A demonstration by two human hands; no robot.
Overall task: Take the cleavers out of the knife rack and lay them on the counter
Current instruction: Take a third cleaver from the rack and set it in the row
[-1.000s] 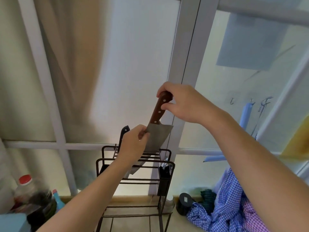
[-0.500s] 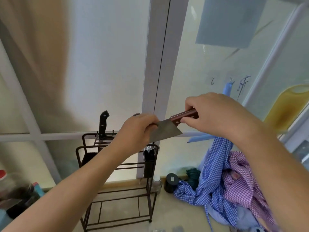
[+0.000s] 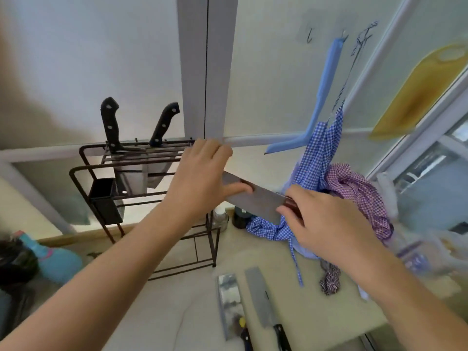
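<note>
Cleaver point(image 3: 254, 198) mid-air at 3 o'clock of knife rack point(image 3: 141, 178); right hand point(image 3: 326, 224) wraps handle, left hand point(image 3: 200, 183) pinches blade. Lower flat onto counter point(image 3: 182, 307) at 6 o'clock, beside laid cleavers point(image 3: 243, 305); fingers off edge.

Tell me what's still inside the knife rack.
Two black-handled knives stand in the rack's top slots, their broad blades hanging behind the bars. A black cup hangs on its left side; its contents are hidden.
</note>
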